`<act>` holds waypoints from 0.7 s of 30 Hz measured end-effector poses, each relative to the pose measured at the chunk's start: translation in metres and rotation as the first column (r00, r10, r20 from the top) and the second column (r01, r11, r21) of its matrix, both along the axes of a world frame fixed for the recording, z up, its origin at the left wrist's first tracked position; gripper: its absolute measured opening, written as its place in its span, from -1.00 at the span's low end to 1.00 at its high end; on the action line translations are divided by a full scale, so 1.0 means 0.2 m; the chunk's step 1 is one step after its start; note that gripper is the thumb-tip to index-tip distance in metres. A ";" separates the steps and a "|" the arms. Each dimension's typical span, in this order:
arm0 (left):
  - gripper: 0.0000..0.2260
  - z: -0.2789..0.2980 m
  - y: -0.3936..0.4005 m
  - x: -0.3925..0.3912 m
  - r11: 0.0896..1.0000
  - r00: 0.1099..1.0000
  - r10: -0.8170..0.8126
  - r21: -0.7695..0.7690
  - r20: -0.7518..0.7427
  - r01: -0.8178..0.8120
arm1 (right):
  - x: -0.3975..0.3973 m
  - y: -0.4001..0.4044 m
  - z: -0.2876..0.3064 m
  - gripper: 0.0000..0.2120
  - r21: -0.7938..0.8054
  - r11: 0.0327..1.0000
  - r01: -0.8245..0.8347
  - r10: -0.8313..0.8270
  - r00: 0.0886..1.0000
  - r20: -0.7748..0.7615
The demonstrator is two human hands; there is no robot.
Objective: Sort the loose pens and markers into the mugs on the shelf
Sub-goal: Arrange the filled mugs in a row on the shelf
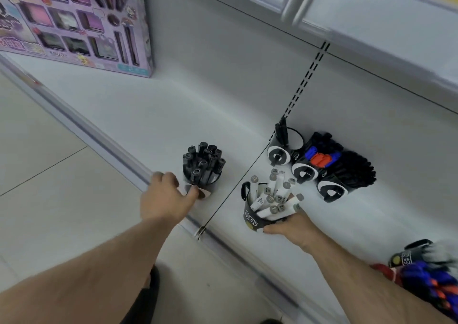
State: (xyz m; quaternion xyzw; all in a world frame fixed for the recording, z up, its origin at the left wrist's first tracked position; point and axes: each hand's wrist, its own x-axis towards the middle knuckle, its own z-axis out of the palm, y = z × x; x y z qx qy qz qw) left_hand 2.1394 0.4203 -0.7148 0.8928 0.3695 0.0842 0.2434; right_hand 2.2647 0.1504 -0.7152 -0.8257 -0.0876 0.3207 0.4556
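mug of white markers (pixel 266 207) against right hand (pixel 293 229)

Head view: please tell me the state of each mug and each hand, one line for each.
Mug of black markers: upright, full, left hand at its base.
Mug of grey-capped markers: upright, full, held by right hand.
Rear mug: nearly empty, few black pens.
Left hand: fingers curled at the mug base; grip unclear.
Right hand: grips the mug wall.
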 end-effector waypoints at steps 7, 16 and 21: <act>-0.66 0.02 -0.33 0.10 0.850 0.848 -0.527 0.012 0.049 0.527 | 0.02 -0.12 0.00 -0.36 -0.097 0.995 0.023 -0.025 1.000 -0.017; -0.43 0.02 -0.47 0.52 0.695 0.692 -0.712 -0.268 -0.122 0.668 | -0.24 -0.30 0.03 -0.72 -0.276 0.859 0.431 -0.402 0.902 0.158; -0.84 0.03 -0.56 0.37 0.807 0.780 -0.590 -0.195 -0.210 0.558 | -0.39 -0.21 0.01 -0.76 -0.131 0.837 0.530 -0.539 0.841 -0.042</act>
